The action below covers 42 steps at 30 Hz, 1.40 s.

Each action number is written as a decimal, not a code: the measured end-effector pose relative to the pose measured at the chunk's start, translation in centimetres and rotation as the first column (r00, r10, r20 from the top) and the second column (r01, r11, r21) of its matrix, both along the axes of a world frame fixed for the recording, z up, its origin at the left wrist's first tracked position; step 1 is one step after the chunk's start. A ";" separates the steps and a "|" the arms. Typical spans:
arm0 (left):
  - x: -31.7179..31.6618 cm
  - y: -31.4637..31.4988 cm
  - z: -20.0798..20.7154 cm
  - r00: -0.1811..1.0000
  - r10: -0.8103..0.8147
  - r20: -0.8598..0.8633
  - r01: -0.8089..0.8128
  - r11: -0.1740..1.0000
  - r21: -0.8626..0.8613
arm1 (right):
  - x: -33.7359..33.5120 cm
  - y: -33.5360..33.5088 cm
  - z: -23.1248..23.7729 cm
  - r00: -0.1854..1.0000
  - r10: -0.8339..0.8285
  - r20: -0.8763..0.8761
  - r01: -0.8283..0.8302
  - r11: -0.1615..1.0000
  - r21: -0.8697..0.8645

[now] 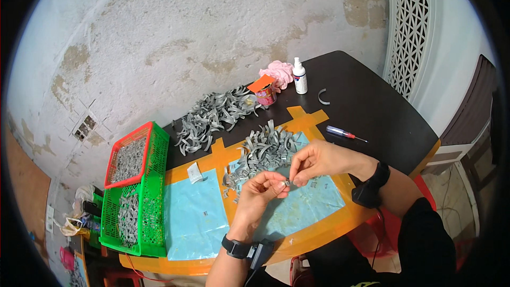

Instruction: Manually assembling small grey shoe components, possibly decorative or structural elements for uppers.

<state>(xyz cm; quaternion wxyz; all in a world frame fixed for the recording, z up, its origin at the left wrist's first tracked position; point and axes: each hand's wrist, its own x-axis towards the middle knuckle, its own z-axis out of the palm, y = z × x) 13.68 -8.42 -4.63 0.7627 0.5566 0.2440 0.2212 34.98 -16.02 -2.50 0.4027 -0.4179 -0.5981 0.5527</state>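
The wall (228, 16) at 12 o'clock is rough, matt plaster, flaking to a coarser brown layer. Toward 2 o'clock the dark tabletop (361, 90) looks smooth with a low sheen. Glossy orange plastic tape (308, 122) borders thin, wrinkled, shiny blue film (191, 212). The 2 heaps of curved grey strips (212, 114), at 10 o'clock and the center, look matt; rubber or plastic, I cannot tell. At 8 o'clock the green basket (154, 180) is perforated, smooth plastic. Around 1 o'clock: soft, crumpled pink cloth (279, 73), a smooth plastic spray bottle (300, 81). At 3 o'clock, a screwdriver (340, 132) with glossy, translucent plastic handle and metal shaft.
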 end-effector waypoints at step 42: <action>0.3 -0.4 -0.4 0.999 -0.021 -0.039 0.022 0.999 0.034 | -1.3 0.5 -0.9 0.929 -0.202 0.310 0.003 0.842 0.539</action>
